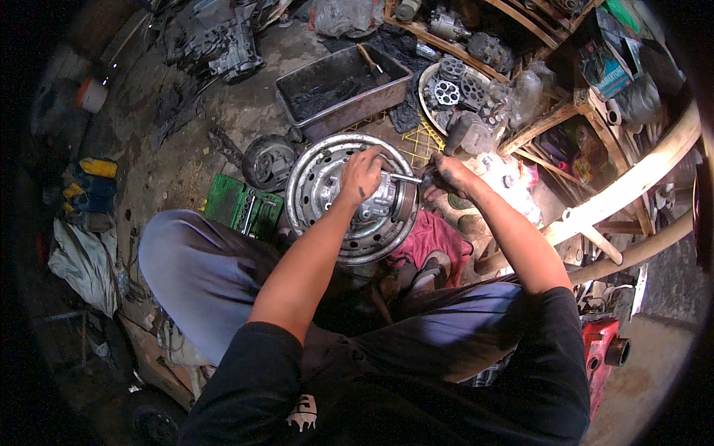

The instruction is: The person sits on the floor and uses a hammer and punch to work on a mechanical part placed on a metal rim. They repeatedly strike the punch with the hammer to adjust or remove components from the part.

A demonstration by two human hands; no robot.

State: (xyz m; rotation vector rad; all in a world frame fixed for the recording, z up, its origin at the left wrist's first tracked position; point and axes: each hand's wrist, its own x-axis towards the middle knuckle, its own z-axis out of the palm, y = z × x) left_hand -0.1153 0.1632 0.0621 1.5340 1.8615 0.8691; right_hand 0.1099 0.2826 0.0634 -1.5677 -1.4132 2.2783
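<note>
A silvery metal compressor with a grooved pulley lies on its side on an upturned steel wheel rim between my knees. My left hand is closed over its top, fingers bent around the far side. To the right, my right hand is closed around a dark tool whose bright metal shaft points left at the compressor. The shaft's left end is next to my left fingers; whether it touches the compressor I cannot tell. My right fingers hide much of the tool.
Left of the rim lies a green socket case with shiny tools. Beyond it stand a dark round part and a grey tub holding a brush. A basin of metal parts, a red cloth and pale curved poles are to the right.
</note>
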